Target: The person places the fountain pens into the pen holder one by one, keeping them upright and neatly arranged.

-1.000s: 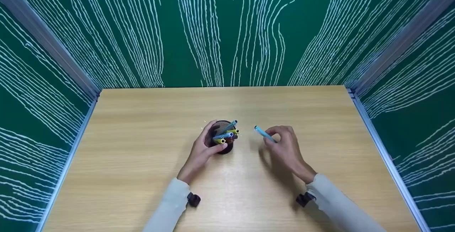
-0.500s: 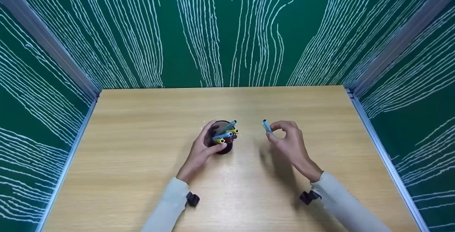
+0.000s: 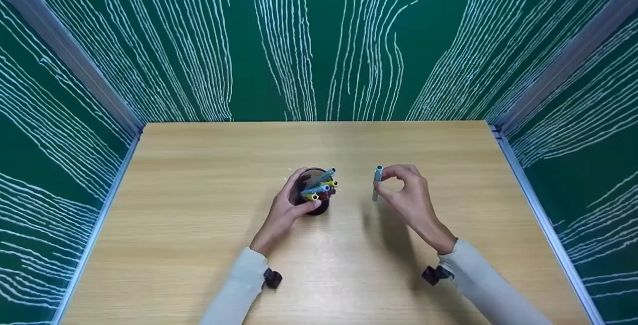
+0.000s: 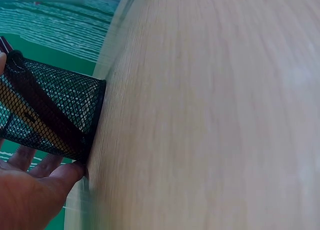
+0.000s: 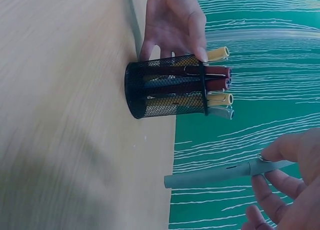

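My left hand (image 3: 280, 215) grips a black mesh pen cup (image 3: 319, 209), thumb over the near side of its rim and fingers around its left side. Several capped pens lean in the cup; the right wrist view shows yellow pens (image 5: 220, 98), dark red pens (image 5: 218, 71) and a greyish-blue pen (image 5: 222, 112). To the right of the cup, my right hand (image 3: 412, 200) pinches a light blue pen (image 5: 210, 177) between thumb and fingers near its clip. This pen is held nearly upright, clip end up, its lower end apart from the cup.
The cup stands on a light wooden table (image 3: 199, 175). Green panels (image 3: 349, 41) with white wavy lines rise at the back and both sides, joined by metal frame bars (image 3: 538, 215). A black wrist camera (image 3: 436, 275) sits at the right sleeve.
The light blue pen has swung from a slant pointing left to nearly upright. My right hand has shifted slightly right, away from the cup. My left hand still holds the cup in place.
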`<state>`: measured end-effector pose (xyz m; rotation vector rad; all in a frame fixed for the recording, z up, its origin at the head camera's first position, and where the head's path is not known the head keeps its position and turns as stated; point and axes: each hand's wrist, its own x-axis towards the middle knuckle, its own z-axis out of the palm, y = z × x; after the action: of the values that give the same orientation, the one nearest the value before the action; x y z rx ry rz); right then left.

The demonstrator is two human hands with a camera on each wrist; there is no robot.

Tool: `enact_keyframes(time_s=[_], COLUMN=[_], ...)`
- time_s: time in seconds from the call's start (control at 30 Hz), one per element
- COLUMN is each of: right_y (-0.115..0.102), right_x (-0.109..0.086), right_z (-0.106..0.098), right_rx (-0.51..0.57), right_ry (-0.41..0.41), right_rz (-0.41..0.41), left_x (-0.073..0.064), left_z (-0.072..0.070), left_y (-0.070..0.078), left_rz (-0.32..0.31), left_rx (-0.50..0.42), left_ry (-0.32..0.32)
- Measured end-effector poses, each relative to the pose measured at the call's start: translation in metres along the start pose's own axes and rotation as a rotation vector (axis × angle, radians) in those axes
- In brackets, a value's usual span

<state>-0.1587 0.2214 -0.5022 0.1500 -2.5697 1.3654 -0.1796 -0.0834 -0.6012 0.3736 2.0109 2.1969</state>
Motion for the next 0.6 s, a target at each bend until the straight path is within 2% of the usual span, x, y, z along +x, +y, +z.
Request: enact_keyframes(time_s=[0.1, 0.33, 0.6], right_y=[-0.004, -0.014, -0.021], right_x=[0.000, 0.002, 0.005], right_z=[0.000, -0.001, 0.000], right_rx=[0.009, 0.014, 0.036], right_ry=[0.008, 0.029, 0.056], right_rz=[-0.015, -0.055, -0.082], left_x=[0.000, -0.001, 0.000], left_z=[0.001, 0.000, -0.001], left_y=[-0.002, -0.001, -0.001], left_rz=[0.014, -0.003, -0.007], left_rx=[-0.024, 0.023, 0.025], left_ry=[-0.005, 0.009, 0.007])
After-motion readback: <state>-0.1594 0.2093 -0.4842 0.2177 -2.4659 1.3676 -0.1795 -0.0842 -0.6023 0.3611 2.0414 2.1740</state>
